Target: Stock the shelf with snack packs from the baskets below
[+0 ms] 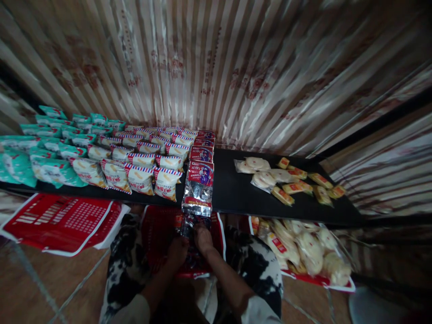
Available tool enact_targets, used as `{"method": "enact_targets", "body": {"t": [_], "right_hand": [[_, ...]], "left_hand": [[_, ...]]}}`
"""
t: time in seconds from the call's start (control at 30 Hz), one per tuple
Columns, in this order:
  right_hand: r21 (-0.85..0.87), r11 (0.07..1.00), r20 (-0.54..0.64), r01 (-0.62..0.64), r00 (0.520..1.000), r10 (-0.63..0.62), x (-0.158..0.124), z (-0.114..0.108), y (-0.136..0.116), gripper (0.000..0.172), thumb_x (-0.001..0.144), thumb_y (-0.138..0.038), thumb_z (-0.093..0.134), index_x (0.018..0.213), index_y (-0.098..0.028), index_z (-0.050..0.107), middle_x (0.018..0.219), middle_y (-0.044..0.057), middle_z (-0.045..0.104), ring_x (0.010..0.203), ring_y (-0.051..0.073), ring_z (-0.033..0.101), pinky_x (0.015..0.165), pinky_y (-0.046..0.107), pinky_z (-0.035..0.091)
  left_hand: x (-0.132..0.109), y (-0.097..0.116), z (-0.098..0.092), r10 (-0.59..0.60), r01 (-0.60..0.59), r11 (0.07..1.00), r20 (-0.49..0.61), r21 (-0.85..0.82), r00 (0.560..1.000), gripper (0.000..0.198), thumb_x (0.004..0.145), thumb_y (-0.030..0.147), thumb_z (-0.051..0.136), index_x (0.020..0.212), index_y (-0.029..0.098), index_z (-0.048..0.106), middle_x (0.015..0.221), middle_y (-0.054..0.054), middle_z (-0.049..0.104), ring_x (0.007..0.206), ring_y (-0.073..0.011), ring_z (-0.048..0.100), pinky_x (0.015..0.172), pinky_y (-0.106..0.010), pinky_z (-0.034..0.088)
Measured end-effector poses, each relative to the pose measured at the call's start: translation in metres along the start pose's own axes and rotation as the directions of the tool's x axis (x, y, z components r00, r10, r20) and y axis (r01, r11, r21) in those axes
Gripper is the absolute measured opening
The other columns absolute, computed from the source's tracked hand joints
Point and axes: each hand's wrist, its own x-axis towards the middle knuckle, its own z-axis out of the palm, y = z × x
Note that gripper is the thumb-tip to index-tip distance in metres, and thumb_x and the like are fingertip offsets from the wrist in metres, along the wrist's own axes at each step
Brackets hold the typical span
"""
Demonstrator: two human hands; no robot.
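Note:
My left hand and my right hand are close together over a red basket between my knees. Their fingers are closed on a dark, shiny snack packet, whose lower part is hidden by the hands. More dark packets lie dimly below them in the basket. Just beyond, on the black shelf, runs a row of red and purple snack packets. The nearest silver packet lies at the shelf's front edge.
Left of the row stand white snack bags and teal bags. Wrapped white rounds and yellow packets lie to the right. Below are a filled basket at right and another red basket at left. A striped curtain hangs behind.

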Motion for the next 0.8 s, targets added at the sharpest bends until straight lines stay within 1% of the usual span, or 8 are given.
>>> {"method": "enact_targets", "body": {"t": [0.13, 0.27, 0.33, 0.4, 0.5, 0.63, 0.73, 0.8], "right_hand": [[-0.010, 0.999, -0.073, 0.045, 0.996, -0.046, -0.013, -0.009, -0.006, 0.028, 0.085, -0.010, 0.040, 0.091, -0.015, 0.067, 0.100, 0.012, 0.066, 0.089, 0.019, 0.063, 0.076, 0.024, 0.043], [-0.011, 0.993, -0.173, 0.116, 0.978, -0.117, -0.034, -0.024, -0.016, 0.024, 0.087, -0.017, 0.042, 0.088, -0.015, 0.065, 0.094, 0.010, 0.066, 0.083, 0.018, 0.063, 0.074, 0.025, 0.044], [0.043, 0.987, -0.212, 0.157, 0.967, -0.145, -0.046, -0.034, -0.021, 0.020, 0.085, -0.018, 0.045, 0.087, -0.016, 0.064, 0.091, 0.008, 0.067, 0.081, 0.018, 0.063, 0.074, 0.025, 0.044], [0.138, 0.969, -0.255, 0.207, 0.952, -0.167, -0.058, -0.045, -0.025, 0.016, 0.083, -0.020, 0.048, 0.083, -0.019, 0.064, 0.086, 0.006, 0.067, 0.081, 0.017, 0.062, 0.074, 0.025, 0.044], [0.326, 0.910, -0.314, 0.255, 0.937, -0.150, -0.074, -0.061, -0.032, 0.015, 0.081, -0.026, 0.051, 0.075, -0.020, 0.063, 0.077, 0.003, 0.066, 0.072, 0.015, 0.061, 0.068, 0.024, 0.044], [0.569, 0.772, -0.326, 0.284, 0.940, -0.105, -0.090, -0.081, -0.041, 0.019, 0.077, -0.037, 0.056, 0.072, -0.020, 0.063, 0.071, 0.001, 0.064, 0.063, 0.013, 0.058, 0.060, 0.023, 0.045], [0.663, 0.675, -0.348, 0.324, 0.932, -0.105, -0.100, -0.095, -0.048, 0.023, 0.074, -0.042, 0.060, 0.069, -0.019, 0.062, 0.069, 0.001, 0.062, 0.063, 0.013, 0.056, 0.060, 0.022, 0.044], [0.712, 0.614, -0.362, 0.340, 0.927, -0.094, -0.106, -0.103, -0.051, 0.027, 0.072, -0.045, 0.062, 0.068, -0.018, 0.061, 0.067, 0.000, 0.061, 0.062, 0.013, 0.055, 0.059, 0.022, 0.044]], "left_hand": [[-0.001, -0.006, -0.001, 0.011, -0.013, 0.997, -0.019, -0.081, 1.000, 0.024, 0.076, 0.007, 0.048, 0.091, 0.013, 0.066, 0.103, -0.010, 0.067, 0.099, -0.0164, 0.059, 0.088, -0.023, 0.039], [-0.007, -0.011, -0.006, 0.002, -0.013, 0.977, -0.053, -0.211, 0.999, 0.020, 0.075, 0.009, 0.050, 0.085, 0.013, 0.066, 0.098, -0.011, 0.068, 0.096, -0.0201, 0.061, 0.087, -0.027, 0.041], [-0.011, -0.014, -0.010, -0.013, -0.010, 0.954, -0.077, -0.299, 0.997, 0.019, 0.072, 0.010, 0.053, 0.086, 0.014, 0.066, 0.098, -0.011, 0.068, 0.096, -0.0219, 0.061, 0.085, -0.029, 0.042], [-0.015, -0.016, -0.014, -0.029, -0.009, 0.919, -0.091, -0.395, 0.995, 0.023, 0.068, 0.011, 0.056, 0.089, 0.015, 0.064, 0.096, -0.011, 0.068, 0.095, -0.0232, 0.061, 0.082, -0.029, 0.044], [-0.020, -0.017, -0.018, -0.031, -0.016, 0.843, -0.077, -0.538, 0.997, 0.029, 0.062, 0.014, 0.061, 0.091, 0.013, 0.063, 0.090, -0.010, 0.069, 0.087, -0.0239, 0.063, 0.075, -0.031, 0.047], [-0.037, -0.012, -0.025, 0.042, -0.040, 0.725, -0.014, -0.688, 0.999, 0.032, 0.056, 0.026, 0.069, 0.084, 0.013, 0.063, 0.080, -0.007, 0.069, 0.074, -0.0218, 0.065, 0.067, -0.031, 0.051], [-0.061, -0.003, -0.034, 0.152, -0.067, 0.569, 0.025, -0.820, 0.988, 0.035, 0.056, 0.034, 0.071, 0.084, 0.015, 0.064, 0.086, -0.007, 0.069, 0.079, -0.0209, 0.065, 0.069, -0.030, 0.051], [-0.078, 0.005, -0.040, 0.210, -0.080, 0.486, 0.027, -0.870, 0.977, 0.039, 0.060, 0.039, 0.069, 0.091, 0.017, 0.063, 0.094, -0.006, 0.069, 0.083, -0.0199, 0.065, 0.070, -0.029, 0.051]]}}
